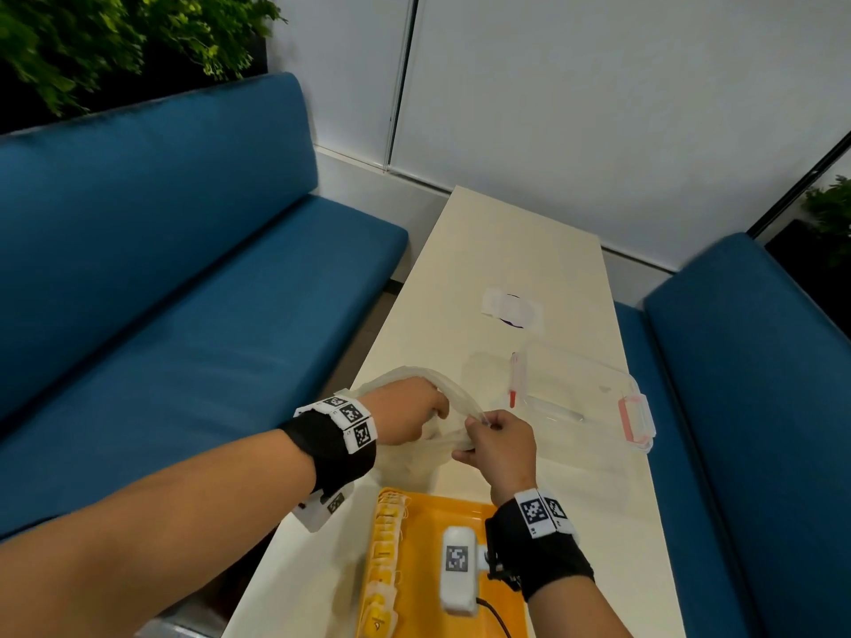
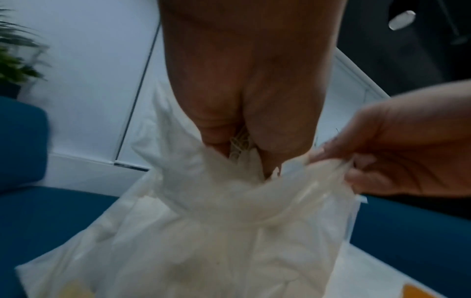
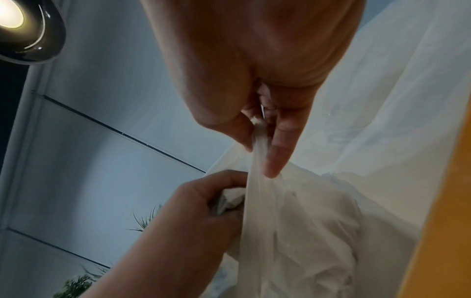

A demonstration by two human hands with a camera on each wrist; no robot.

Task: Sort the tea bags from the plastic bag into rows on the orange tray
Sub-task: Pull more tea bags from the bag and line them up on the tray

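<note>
left hand reaches into plastic bag mouth, fingers curled around white tea bags | right hand pinches bag rim taut (thumb against forefinger) | orange tray nearest the camera, tea bag row along its left edge

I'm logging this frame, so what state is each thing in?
Bag: mouth held open, standing on table.
Left hand: inside bag, gripping something white.
Right hand: pinches bag rim.
Tray: one row of tea bags along left edge.
Clear box: lid on.
</note>
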